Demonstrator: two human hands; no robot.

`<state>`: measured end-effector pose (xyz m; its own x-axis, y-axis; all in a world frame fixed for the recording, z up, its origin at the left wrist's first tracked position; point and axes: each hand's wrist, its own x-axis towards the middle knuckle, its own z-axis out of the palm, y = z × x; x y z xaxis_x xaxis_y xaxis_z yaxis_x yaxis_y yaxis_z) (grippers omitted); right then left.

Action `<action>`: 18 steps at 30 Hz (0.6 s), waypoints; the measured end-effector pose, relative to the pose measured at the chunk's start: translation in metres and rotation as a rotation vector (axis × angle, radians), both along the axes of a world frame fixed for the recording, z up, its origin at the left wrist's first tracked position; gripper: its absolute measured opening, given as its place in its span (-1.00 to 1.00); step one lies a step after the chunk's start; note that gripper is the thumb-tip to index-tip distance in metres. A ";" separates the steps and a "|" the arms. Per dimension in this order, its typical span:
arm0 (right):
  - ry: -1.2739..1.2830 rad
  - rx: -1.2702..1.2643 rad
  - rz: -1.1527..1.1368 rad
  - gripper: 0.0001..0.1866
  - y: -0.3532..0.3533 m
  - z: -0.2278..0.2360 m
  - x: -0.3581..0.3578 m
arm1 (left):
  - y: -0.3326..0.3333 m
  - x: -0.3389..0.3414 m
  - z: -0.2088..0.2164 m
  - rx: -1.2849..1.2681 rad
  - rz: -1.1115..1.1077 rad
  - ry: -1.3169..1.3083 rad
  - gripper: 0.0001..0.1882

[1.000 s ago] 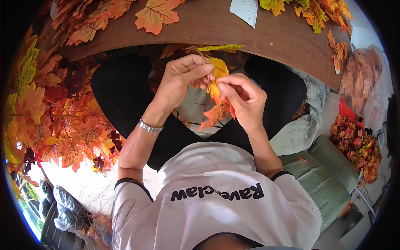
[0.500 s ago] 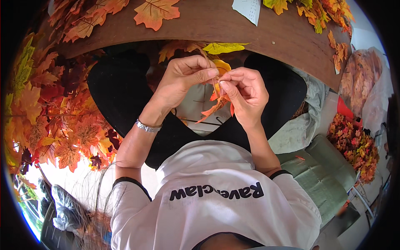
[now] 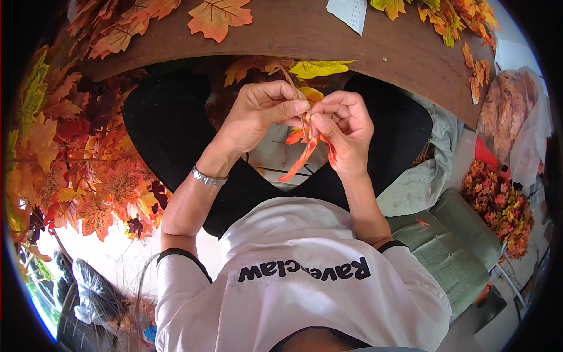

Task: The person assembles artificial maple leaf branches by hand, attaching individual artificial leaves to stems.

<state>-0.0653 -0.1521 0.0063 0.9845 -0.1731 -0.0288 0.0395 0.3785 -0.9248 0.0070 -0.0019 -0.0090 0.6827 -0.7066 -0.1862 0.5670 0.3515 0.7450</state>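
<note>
Both hands meet above my lap, in front of the table edge. My left hand [image 3: 264, 114] is closed, thumb and forefinger pinching a thin brown stem [image 3: 287, 76] of an artificial autumn leaf spray. Close against it, my right hand [image 3: 345, 126] pinches near the base of an orange artificial leaf [image 3: 303, 159], which hangs below the fingertips. The exact joint between leaf and stem is hidden by my fingers. A yellow-green leaf [image 3: 319, 69] and a rounder yellow leaf [image 3: 312, 94] show just beyond the hands.
A brown wooden table [image 3: 281, 41] curves across the far side, bearing an orange maple leaf [image 3: 220, 19] and a white paper [image 3: 347, 14]. Piled artificial leaves [image 3: 88, 158] crowd the left. To the right are a plastic bag of leaves [image 3: 507, 117], a red-orange leaf bunch [image 3: 498, 208] and a green stool-like seat [image 3: 434, 252].
The hanging orange leaf has turned and now droops lower, with its brighter side showing. My right hand has shifted slightly left and up; my left hand stays nearly in place.
</note>
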 end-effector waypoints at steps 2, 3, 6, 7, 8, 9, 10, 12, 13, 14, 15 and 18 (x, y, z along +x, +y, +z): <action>0.003 0.060 0.058 -0.78 -0.003 0.000 0.000 | 0.001 0.001 0.001 0.003 0.002 0.019 -0.91; 0.006 0.055 0.061 -0.78 -0.005 -0.001 -0.001 | 0.001 0.000 0.001 0.006 0.007 0.039 -0.90; 0.013 0.024 0.070 -0.79 -0.005 -0.002 -0.001 | 0.001 0.001 0.003 0.026 -0.007 -0.002 -0.89; 0.016 -0.001 0.073 -0.79 -0.005 -0.003 -0.001 | 0.001 0.000 0.002 0.026 -0.006 -0.001 -0.89; 0.016 -0.001 0.074 -0.79 -0.005 -0.004 -0.002 | 0.000 0.000 0.002 0.053 -0.006 -0.012 -0.89; 0.018 0.001 0.071 -0.78 -0.005 -0.004 -0.002 | -0.001 0.000 0.001 0.081 -0.008 -0.024 -0.88; 0.020 0.004 0.069 -0.78 -0.004 -0.005 -0.002 | 0.000 0.000 0.001 0.082 -0.008 -0.024 -0.88; 0.012 0.011 0.071 -0.78 -0.004 -0.006 -0.002 | -0.001 0.000 0.002 0.069 -0.012 -0.029 -0.88; 0.004 0.017 0.074 -0.78 -0.004 -0.007 -0.002 | -0.001 0.000 0.002 0.068 -0.012 -0.029 -0.88; 0.005 0.016 0.075 -0.78 -0.005 -0.007 -0.002 | -0.001 0.000 0.001 0.071 -0.011 -0.042 -0.88; 0.009 0.026 0.072 -0.78 -0.005 -0.007 -0.002 | -0.001 0.000 0.001 0.074 -0.010 -0.056 -0.88; 0.009 0.046 0.071 -0.78 -0.005 -0.008 -0.003 | -0.001 -0.001 0.000 0.069 -0.021 -0.053 -0.88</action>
<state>-0.0683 -0.1575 -0.0012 0.9939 -0.1007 -0.0438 0.0028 0.4220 -0.9066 0.0063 -0.0027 -0.0091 0.6779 -0.7076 -0.1993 0.5331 0.2864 0.7961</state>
